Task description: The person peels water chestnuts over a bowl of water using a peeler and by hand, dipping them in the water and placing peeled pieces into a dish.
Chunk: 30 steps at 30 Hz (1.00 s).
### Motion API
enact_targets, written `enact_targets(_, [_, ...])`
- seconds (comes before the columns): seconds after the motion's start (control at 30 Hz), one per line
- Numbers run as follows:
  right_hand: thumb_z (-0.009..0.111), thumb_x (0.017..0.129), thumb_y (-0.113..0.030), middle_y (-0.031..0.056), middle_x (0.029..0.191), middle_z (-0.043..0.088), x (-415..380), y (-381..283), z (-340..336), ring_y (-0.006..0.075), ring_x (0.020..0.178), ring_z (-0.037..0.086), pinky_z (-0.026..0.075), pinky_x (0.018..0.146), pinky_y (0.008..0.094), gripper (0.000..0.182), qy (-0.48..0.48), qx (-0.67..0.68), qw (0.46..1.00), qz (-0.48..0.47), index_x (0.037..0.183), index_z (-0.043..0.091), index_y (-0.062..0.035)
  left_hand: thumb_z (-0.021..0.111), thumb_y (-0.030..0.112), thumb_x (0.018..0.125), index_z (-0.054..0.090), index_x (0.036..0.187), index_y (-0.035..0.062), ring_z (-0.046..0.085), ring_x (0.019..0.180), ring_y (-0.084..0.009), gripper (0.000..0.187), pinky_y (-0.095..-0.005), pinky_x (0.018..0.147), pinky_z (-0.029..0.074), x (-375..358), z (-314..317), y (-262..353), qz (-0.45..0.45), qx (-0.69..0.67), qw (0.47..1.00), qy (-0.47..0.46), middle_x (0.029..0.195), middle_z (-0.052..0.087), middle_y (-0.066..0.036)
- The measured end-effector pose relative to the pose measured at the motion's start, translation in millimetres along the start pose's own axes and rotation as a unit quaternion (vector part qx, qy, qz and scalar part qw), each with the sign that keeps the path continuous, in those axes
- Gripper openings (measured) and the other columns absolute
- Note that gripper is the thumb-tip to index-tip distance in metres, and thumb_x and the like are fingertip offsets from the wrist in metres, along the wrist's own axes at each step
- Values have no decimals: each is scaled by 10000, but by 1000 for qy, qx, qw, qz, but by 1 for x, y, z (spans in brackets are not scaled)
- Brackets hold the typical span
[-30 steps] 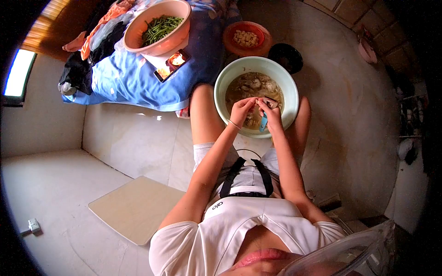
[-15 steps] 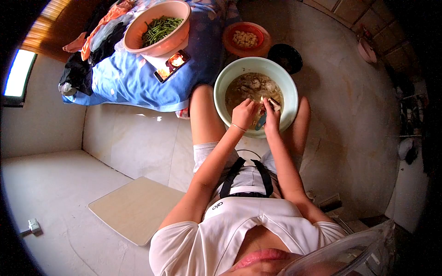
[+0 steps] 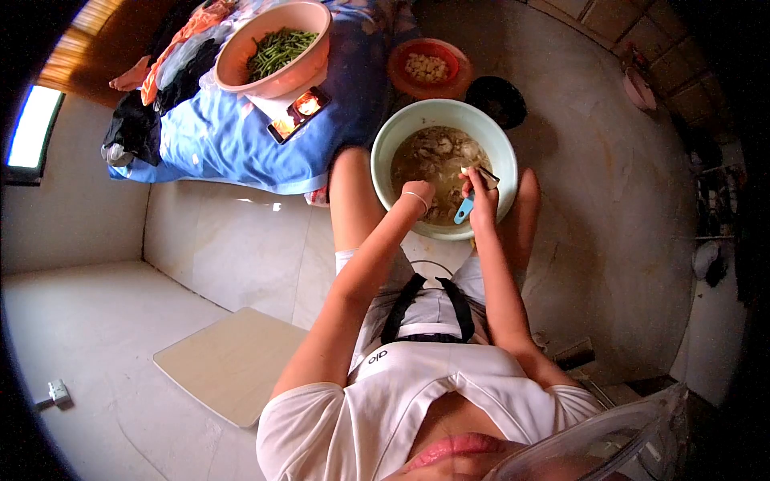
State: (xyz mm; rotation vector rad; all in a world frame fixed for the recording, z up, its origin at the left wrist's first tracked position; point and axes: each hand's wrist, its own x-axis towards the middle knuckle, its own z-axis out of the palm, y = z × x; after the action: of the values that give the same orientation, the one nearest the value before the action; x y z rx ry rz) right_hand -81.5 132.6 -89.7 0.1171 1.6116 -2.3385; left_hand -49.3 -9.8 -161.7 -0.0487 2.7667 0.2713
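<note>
A large pale green basin (image 3: 383, 144) stands between my knees, with murky water and several pale pieces (image 3: 443, 146) in it. My left hand (image 3: 419, 192) is over the near left part of the basin, bent downward; its fingertips are hidden. On the right side of the basin, my right hand (image 3: 481, 195) is closed round a knife with a light blue handle (image 3: 464, 210) and a dark blade (image 3: 488, 178). A small pale piece shows at its fingertips.
Beyond the basin are a red bowl of pale pieces (image 3: 427, 69) and a black bowl (image 3: 497, 102). A pink basin of green beans (image 3: 277, 53) and a phone (image 3: 299, 115) lie on the blue cloth (image 3: 233, 144). A beige board (image 3: 241, 365) is at lower left.
My left hand has moved away from my right hand, toward the left and near side of the basin. My right hand has shifted slightly right, and more of the blue handle shows.
</note>
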Motion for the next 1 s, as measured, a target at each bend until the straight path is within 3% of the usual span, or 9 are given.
enact_targets(0.2, [644,799,-244,110,767,638,0,-3,-2,93,516,490,393,468,241,263,-35,-43,998,-8,885,619,3,499,131,780,651,942,114,609,899,-230,222,-344,697,495,-33,-42,4,-50,41,998,8,953,627,-99])
enact_targets(0.3, [639,803,-246,84,753,628,0,-3,-3,98,519,494,404,481,249,262,-45,-59,997,-6,892,622,1,499,206,820,644,939,114,600,872,-259,209,-360,680,486,-44,-51,3,-24,6,987,160,970,611,-112])
enact_targets(0.37, [637,805,-248,67,748,624,1,0,-2,95,528,500,409,488,247,257,-56,-62,997,-8,892,624,-7,494,320,863,625,929,101,591,736,-199,264,-314,623,472,-43,-55,4,18,-322,889,325,867,616,-74])
enact_targets(0.4, [638,803,-248,55,755,621,1,4,-1,90,543,509,411,492,242,251,-40,-107,993,-14,895,625,-14,494,320,863,625,929,101,591,736,-199,264,-314,623,472,-44,-57,5,17,-322,889,326,867,616,-74])
enact_targets(0.47, [640,802,-247,42,762,618,0,8,4,85,557,518,413,497,238,246,-27,-153,988,-21,898,626,-21,498,386,875,602,934,80,530,634,-102,328,-252,563,444,-47,-59,9,-9,-726,680,103,776,584,-25])
enact_targets(0.7, [602,829,-174,6,830,584,-12,-10,15,57,613,506,394,499,201,231,-164,-237,957,-37,1000,583,-20,517,236,887,568,974,30,537,672,-91,230,-229,557,457,-47,-41,4,2,-863,504,40,734,545,1])
enact_targets(0.83, [575,839,-150,55,870,577,2,0,6,80,592,500,399,496,230,256,-207,-164,964,3,1048,519,-13,541,214,873,566,932,53,551,651,-88,173,-238,561,478,-50,-42,3,-20,-880,468,76,738,560,9])
enact_targets(0.9, [543,857,-161,80,849,552,17,13,-10,104,632,505,411,548,262,267,-176,-331,927,33,1051,435,-14,519,203,886,555,938,36,581,698,-108,178,-258,589,497,-48,-40,1,-27,-800,570,186,792,588,-12])
enact_targets(1.0, [520,871,-179,103,846,546,23,27,-19,133,659,515,420,602,289,243,-156,-500,850,-58,1012,395,-26,507,200,893,557,966,19,596,719,-117,202,-266,592,502,-48,-36,-3,-22,-776,601,189,843,607,-32])
